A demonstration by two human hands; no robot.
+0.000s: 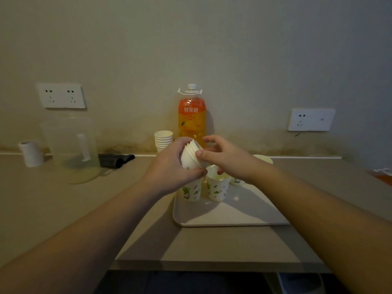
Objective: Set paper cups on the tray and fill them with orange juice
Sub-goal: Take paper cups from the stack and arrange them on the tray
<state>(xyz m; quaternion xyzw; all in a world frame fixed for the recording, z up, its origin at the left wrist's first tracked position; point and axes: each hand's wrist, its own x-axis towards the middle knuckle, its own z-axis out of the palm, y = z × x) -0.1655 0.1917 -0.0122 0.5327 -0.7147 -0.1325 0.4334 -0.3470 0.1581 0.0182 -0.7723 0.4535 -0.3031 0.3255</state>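
Paper cups sit nested in the left hand above the tray's far-left corner, right hand pinching the outermost rim; best peel one slowly, keeping the stack squeezed firmly.

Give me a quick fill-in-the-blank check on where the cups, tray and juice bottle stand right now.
1. The left hand holds a nested stack of cups tipped on its ____.
2. The juice bottle stands upright with its cap ____.
3. The printed cups stand upright on the ____.
4. The right hand pinches the ____ of the held stack.

Missing words: side; on; tray; rim
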